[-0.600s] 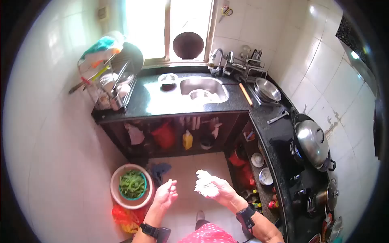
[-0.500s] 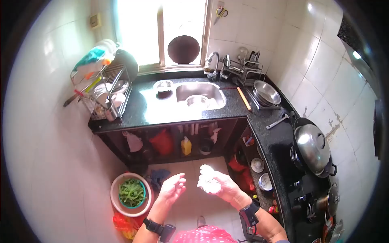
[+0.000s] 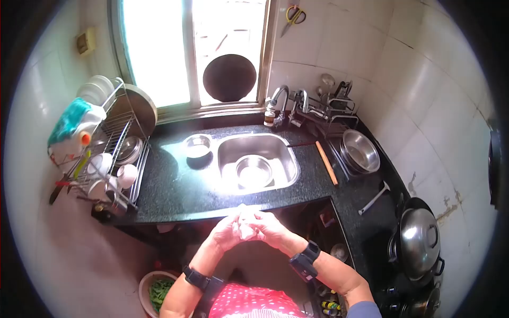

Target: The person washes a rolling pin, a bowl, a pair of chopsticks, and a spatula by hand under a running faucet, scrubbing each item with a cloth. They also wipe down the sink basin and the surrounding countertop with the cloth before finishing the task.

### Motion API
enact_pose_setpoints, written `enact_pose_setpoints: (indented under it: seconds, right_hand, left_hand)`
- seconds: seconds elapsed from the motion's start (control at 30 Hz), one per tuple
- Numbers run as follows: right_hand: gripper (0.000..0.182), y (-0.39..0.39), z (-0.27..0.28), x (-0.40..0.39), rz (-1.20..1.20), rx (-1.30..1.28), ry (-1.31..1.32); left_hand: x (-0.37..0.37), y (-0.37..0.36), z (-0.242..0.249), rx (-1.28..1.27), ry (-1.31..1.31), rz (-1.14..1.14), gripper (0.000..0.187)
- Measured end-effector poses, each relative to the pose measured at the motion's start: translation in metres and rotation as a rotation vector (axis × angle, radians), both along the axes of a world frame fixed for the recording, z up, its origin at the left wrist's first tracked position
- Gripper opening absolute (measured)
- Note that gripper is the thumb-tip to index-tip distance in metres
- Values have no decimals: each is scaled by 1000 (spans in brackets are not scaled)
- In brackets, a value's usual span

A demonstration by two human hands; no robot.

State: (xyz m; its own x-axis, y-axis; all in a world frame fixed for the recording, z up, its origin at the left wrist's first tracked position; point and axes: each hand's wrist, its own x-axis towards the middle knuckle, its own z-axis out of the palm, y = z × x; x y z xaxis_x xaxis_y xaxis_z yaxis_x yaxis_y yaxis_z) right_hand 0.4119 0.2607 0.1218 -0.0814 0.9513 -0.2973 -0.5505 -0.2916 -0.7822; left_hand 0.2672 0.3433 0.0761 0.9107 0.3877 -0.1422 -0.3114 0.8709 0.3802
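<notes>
A crumpled white bundle (image 3: 246,225), perhaps a cloth or paper, is squeezed between my two hands in front of the counter's edge. My left hand (image 3: 226,233) closes on it from the left, while my right hand (image 3: 270,231) grips it from the right. Much of the bundle is covered by fingers. Just beyond them is the steel sink (image 3: 286,168), with a metal bowl (image 3: 253,172) standing in it. Another steel bowl (image 3: 198,146) sits on the counter left of the sink.
A dish rack (image 3: 122,132) with plates and bowls stands at the left. On the right are a wooden stick (image 3: 326,163), a steel pan (image 3: 360,151), a cleaver-like tool (image 3: 374,198) and a lidded wok (image 3: 420,238). A basin of greens (image 3: 160,291) rests on the floor.
My left hand has come over to the white bundle and closed on it with the right. Both hands are now nearer the counter, and the view has shifted closer to the sink.
</notes>
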Motion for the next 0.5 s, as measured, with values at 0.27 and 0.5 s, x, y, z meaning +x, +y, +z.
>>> enact_pose_setpoints:
  seconds: [0.27, 0.5]
  right_hand:
    - [40, 128, -21, 75, -138, 16, -548]
    - [44, 225, -29, 146, 193, -8, -630]
  left_hand:
    - [78, 107, 4, 140, 126, 145, 38]
    - [127, 182, -13, 36, 318, 310, 31]
